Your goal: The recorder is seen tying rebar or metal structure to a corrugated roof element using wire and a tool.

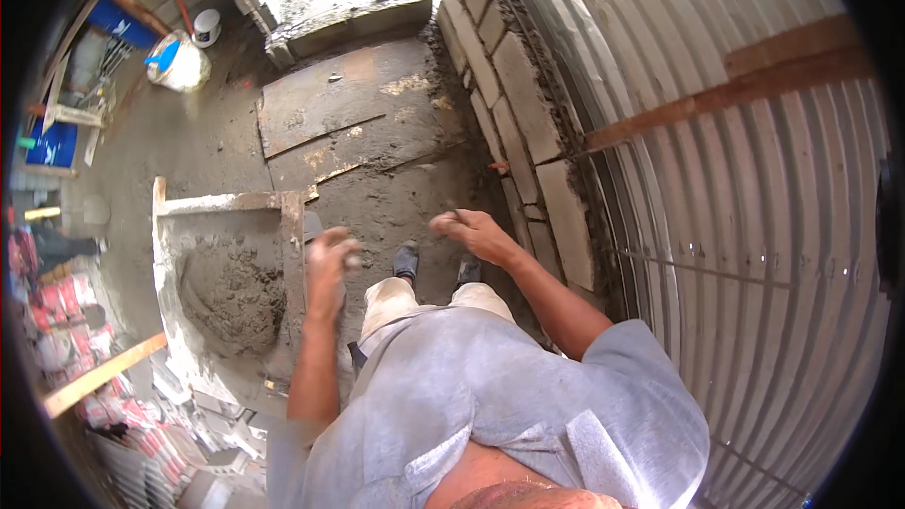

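Observation:
My left hand (330,259) is curled and a little blurred beside the right edge of a wooden mixing box (294,254). A flat grey piece (312,224) shows just behind its fingers; whether the hand holds it I cannot tell. Wet grey mortar (236,297) is heaped inside the box. To the right, my right hand (468,231) has its fingers pressed together, and what they hold, if anything, is hidden. This hand is in front of my body, above the muddy floor and left of a block wall (514,104).
Corrugated metal sheeting (726,188) rises on the right, crossed by a wooden beam (716,99). Boards (325,108) lie on the floor ahead, before a raised concrete slab (358,24). Buckets (184,66) and blue drums (123,21) stand far left; bags (71,320) are piled nearer.

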A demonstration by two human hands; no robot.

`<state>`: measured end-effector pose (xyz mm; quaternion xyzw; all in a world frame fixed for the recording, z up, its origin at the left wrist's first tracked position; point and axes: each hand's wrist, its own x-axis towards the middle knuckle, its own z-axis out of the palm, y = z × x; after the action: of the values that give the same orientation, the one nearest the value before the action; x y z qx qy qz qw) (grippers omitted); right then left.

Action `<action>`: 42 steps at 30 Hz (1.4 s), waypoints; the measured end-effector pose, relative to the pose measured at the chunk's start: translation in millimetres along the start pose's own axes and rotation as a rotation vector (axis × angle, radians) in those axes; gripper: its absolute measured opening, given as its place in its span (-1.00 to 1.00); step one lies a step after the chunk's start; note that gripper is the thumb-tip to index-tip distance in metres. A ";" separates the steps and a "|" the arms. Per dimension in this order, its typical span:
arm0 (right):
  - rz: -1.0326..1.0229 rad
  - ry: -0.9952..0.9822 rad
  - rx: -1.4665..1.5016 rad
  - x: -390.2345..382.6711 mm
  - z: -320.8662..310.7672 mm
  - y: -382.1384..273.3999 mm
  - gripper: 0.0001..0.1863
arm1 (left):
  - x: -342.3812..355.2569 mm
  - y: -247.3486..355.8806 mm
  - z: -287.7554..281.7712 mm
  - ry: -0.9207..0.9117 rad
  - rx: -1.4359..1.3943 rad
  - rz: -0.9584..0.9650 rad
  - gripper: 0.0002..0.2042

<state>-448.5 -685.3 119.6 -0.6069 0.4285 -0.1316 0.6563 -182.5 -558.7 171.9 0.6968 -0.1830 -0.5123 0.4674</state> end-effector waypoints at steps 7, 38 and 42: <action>-0.067 0.186 0.298 -35.8 -8.5 -30.1 -0.72 | 12.2 5.5 154.8 -0.304 -0.408 0.009 -0.73; 0.196 0.343 0.600 59.7 -51.8 -40.0 -0.70 | 173.0 67.7 152.5 -0.763 -0.224 0.051 -0.73; 0.201 0.423 0.625 73.2 -49.0 -41.6 -0.68 | 192.3 75.3 163.3 -0.732 -0.126 0.044 -0.75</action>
<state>-425.7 -779.0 133.0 -0.2921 0.5510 -0.3132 0.7162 -231.7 -812.9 124.4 0.4331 -0.3212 -0.7276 0.4241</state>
